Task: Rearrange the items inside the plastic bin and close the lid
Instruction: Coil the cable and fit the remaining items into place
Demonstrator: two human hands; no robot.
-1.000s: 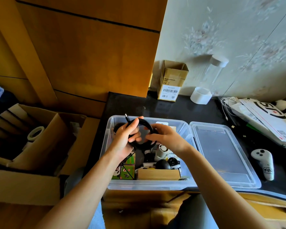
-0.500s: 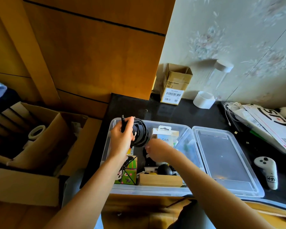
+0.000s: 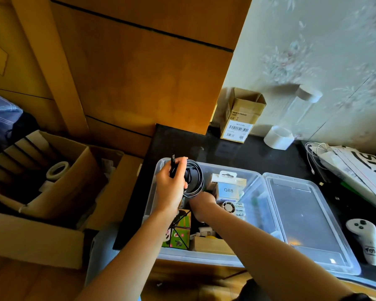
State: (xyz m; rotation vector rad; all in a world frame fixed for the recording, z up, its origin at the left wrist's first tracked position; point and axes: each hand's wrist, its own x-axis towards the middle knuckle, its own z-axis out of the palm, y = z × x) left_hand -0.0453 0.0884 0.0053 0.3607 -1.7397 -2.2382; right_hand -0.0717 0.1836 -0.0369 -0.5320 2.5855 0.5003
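Note:
A clear plastic bin (image 3: 256, 200) stands on the black table, full of small items: a white Q88 package (image 3: 228, 187), a green cube with panda pictures (image 3: 179, 235), a small cardboard box (image 3: 211, 245). Its clear lid (image 3: 308, 224) lies flat to the right of the bin. My left hand (image 3: 170, 185) grips a coiled black cable (image 3: 194, 181) above the bin's far left corner, the plug end sticking up. My right hand (image 3: 201, 205) reaches down into the bin below the coil; its fingers are hidden among the items.
A white game controller (image 3: 363, 240) lies right of the lid. Papers and white cables (image 3: 317, 148) sit at the far right. A small cardboard box (image 3: 239, 118) and a white tape roll (image 3: 279, 137) stand at the wall. An open cardboard carton (image 3: 52, 181) sits on the left.
My left hand has lifted the coiled cable up and to the left. My right hand has let go of the coil and dropped down into the bin.

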